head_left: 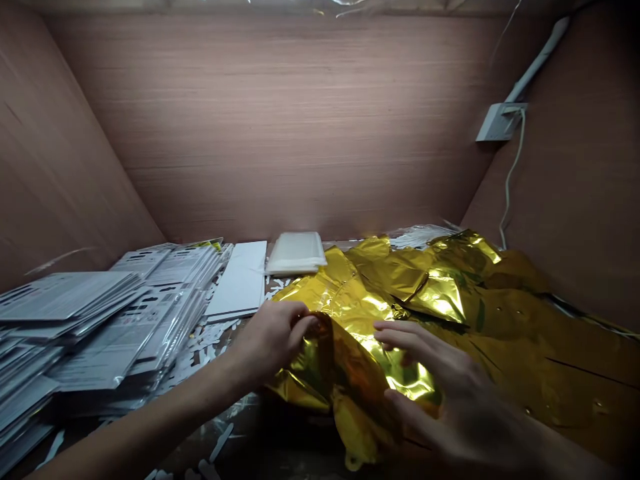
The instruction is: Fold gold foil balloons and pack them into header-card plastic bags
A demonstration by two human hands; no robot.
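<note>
Shiny gold foil sheets [365, 300] spread over the middle and right of the table. My left hand [280, 333] pinches the edge of one gold foil piece [350, 363], its thumb pressed against the fingers. That piece hangs crumpled toward me and ends in a small tab with a hole, like a flat foil balloon. Just right of it, my right hand [440, 387] has its fingers apart, thumb away from the others, beside the foil. Whether its fingertips touch the foil I cannot tell.
Stacks of packaged printed cards [135, 327] fill the left side. White boards [240, 280] and a pile of translucent bags [296, 253] lie at the back. White scraps [220, 440] litter the table. Wooden panels surround it; a power socket [501, 122] with a cable hangs at right.
</note>
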